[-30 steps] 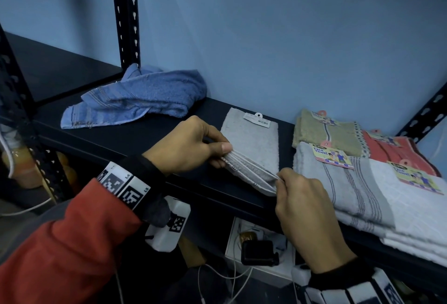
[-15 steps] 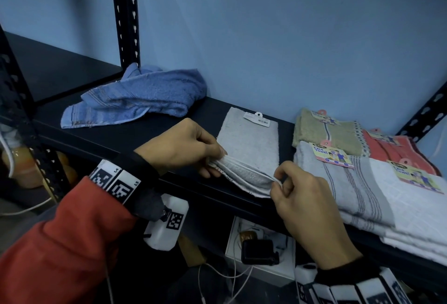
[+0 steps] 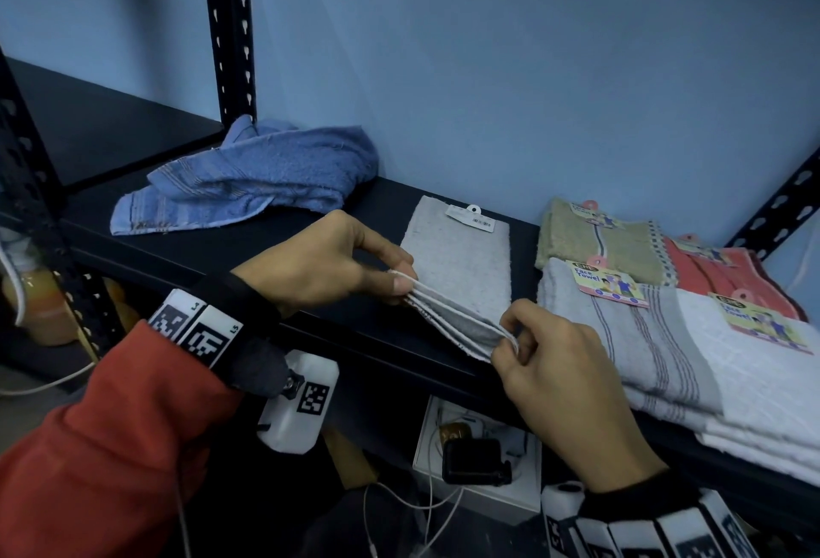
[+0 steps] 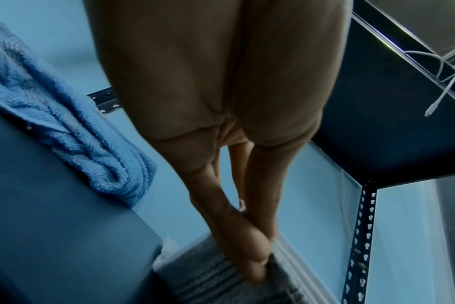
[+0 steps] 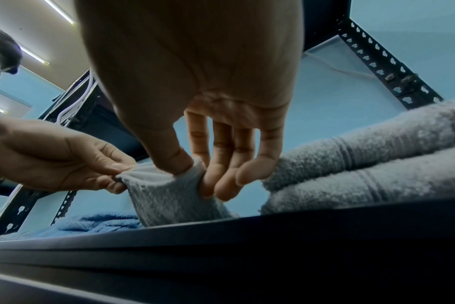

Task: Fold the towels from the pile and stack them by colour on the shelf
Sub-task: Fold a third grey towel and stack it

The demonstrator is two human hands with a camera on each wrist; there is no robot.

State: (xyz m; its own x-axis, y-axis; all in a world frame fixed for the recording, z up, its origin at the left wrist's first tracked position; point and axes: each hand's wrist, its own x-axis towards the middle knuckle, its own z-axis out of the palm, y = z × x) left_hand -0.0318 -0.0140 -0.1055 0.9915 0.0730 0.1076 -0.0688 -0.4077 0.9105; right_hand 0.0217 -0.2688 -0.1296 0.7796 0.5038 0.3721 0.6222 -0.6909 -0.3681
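Observation:
A small grey towel (image 3: 459, 260) with a white tag lies folded on the black shelf (image 3: 248, 247), its near edge lifted. My left hand (image 3: 401, 282) pinches the near left corner of that edge, and my right hand (image 3: 510, 338) pinches the near right corner. In the right wrist view the thumb and fingers of my right hand (image 5: 199, 174) clamp the grey towel (image 5: 166, 197), with my left hand (image 5: 120, 170) holding its other corner. In the left wrist view my left fingertips (image 4: 257, 257) pinch the layered towel edge (image 4: 210, 273).
A crumpled blue towel (image 3: 248, 178) lies at the shelf's back left. Right of the grey towel sit a stack of folded grey-white towels (image 3: 692, 349), a beige towel (image 3: 599, 242) and a red towel (image 3: 727, 278), all tagged. A box with cables (image 3: 477, 460) sits below the shelf.
Both hands keep pinching the grey towel's near edge. They have lifted that edge slightly and drawn its layers taut between them.

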